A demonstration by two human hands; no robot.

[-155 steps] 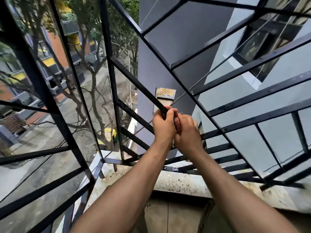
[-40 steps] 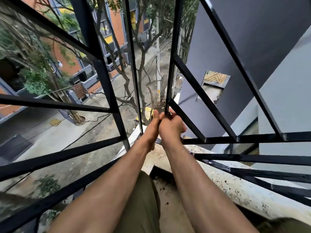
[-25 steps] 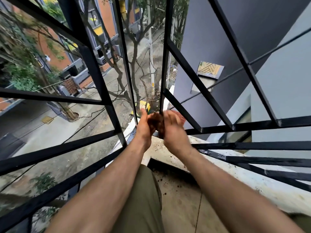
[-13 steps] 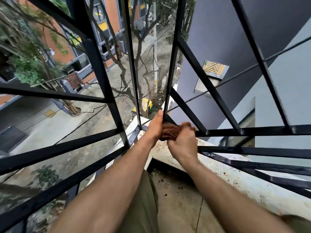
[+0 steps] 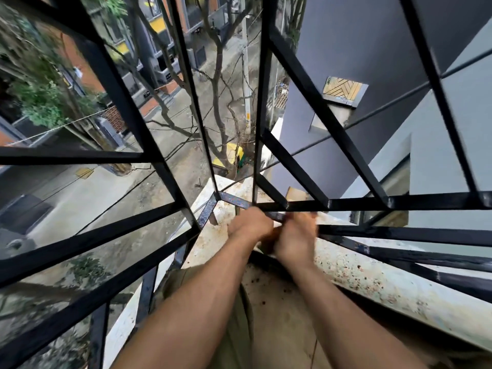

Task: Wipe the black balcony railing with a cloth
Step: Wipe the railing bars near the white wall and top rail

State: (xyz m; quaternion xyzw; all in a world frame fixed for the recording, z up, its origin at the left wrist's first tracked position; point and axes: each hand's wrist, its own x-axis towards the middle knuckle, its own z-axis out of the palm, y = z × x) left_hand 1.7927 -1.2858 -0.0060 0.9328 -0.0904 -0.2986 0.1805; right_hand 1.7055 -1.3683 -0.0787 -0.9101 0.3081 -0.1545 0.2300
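The black balcony railing (image 5: 399,202) is a metal grille that meets in a corner ahead of me. Both my hands are down at its lowest bars, just above the stone ledge. My left hand (image 5: 250,226) and my right hand (image 5: 295,237) are curled close together round a low bar near the corner. A brown cloth (image 5: 267,238) shows only as a sliver between them; most of it is hidden by the fingers. The right hand is blurred by motion.
A speckled pale stone ledge (image 5: 372,278) runs under the railing to the right. Below the arms lie olive trousers (image 5: 234,328) and a dirty floor. Beyond the bars are a street, trees and a grey wall (image 5: 359,49).
Both hands have dropped from the base of the vertical corner bar to a lower bar by the ledge, still bunched together on the cloth. The view has tilted slightly down.
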